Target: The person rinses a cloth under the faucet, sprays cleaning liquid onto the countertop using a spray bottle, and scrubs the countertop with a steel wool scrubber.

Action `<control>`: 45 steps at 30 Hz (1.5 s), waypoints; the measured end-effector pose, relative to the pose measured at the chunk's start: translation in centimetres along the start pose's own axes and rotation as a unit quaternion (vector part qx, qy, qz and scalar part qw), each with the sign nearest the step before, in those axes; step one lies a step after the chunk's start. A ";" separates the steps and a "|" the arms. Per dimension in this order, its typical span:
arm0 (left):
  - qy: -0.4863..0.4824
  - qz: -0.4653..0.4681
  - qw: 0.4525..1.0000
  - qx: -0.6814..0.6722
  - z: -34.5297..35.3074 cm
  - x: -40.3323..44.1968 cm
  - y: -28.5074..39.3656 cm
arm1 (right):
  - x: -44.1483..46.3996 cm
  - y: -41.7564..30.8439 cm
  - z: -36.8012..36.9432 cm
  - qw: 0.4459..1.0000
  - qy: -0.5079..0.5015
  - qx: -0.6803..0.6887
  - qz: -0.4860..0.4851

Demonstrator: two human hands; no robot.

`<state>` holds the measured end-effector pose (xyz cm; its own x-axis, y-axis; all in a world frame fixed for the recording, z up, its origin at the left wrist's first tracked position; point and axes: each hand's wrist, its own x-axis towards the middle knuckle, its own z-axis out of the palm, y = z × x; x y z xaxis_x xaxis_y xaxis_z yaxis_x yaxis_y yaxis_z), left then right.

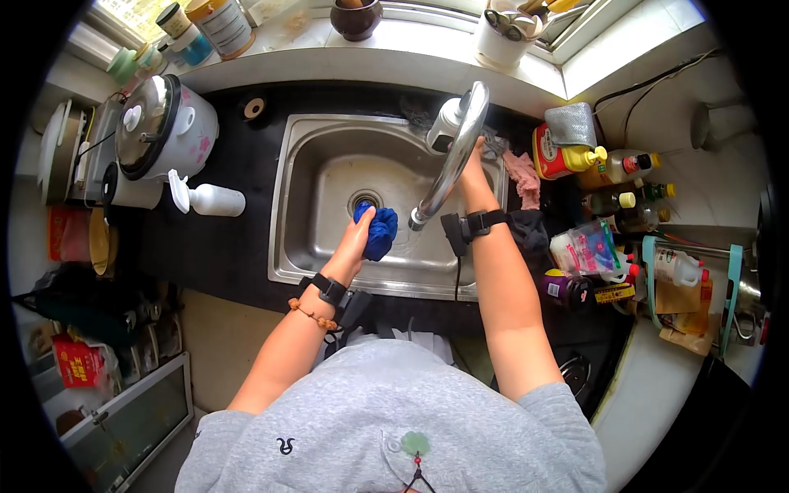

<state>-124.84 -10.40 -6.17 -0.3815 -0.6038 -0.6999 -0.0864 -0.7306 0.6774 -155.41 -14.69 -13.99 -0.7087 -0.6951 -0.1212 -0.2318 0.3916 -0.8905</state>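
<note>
Over the steel sink [329,178], my left hand [358,238] is closed round a bunched blue cloth [380,233], just below the drain. My right hand [475,158] reaches to the back right of the sink, behind the curved faucet [462,148]. Its fingers are mostly hidden by the spout, so what it touches cannot be made out. The white faucet body [446,125] is close to it on the left. The spout's end hangs over the basin, to the right of the blue cloth.
A white spray bottle [217,200] lies left of the sink, near a rice cooker [168,127]. To the right are a pink cloth [523,177], a yellow pump bottle [559,154] and several other bottles. A brown pot [356,20] stands on the sill.
</note>
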 end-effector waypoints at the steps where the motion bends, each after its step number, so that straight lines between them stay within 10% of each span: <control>1: 0.000 0.000 1.000 -0.001 0.3 0.2 -0.2 | -0.7 -0.1 0.8 0.994 0.047 -0.091 -0.028; 5: -0.038 -0.006 0.999 0.017 2.6 -1.5 2.0 | -5.8 -8.0 -5.4 0.982 0.052 -0.161 -0.084; 21: -0.044 -0.042 0.998 0.018 1.9 -2.9 0.6 | -6.6 -3.0 -7.6 0.935 0.082 -0.163 -0.304; 36: -0.089 -0.045 0.992 -0.080 -0.3 -3.1 0.6 | -12.9 -1.3 -3.6 0.981 0.089 -0.039 -0.170; 38: -0.129 -0.026 0.989 -0.072 0.6 -3.3 0.8 | -19.1 -3.3 -2.6 0.934 -0.154 0.322 0.033; 45: -0.313 -0.156 0.935 -0.054 0.7 -4.9 1.7 | -24.3 -6.3 -3.1 0.928 -0.273 0.255 0.001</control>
<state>-123.75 -8.41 -1.43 -0.8207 -0.0751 -0.5664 -0.2032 -0.8881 0.4124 -138.78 1.60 -4.05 -0.2331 -0.9508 -0.2041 0.2134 0.1548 -0.9646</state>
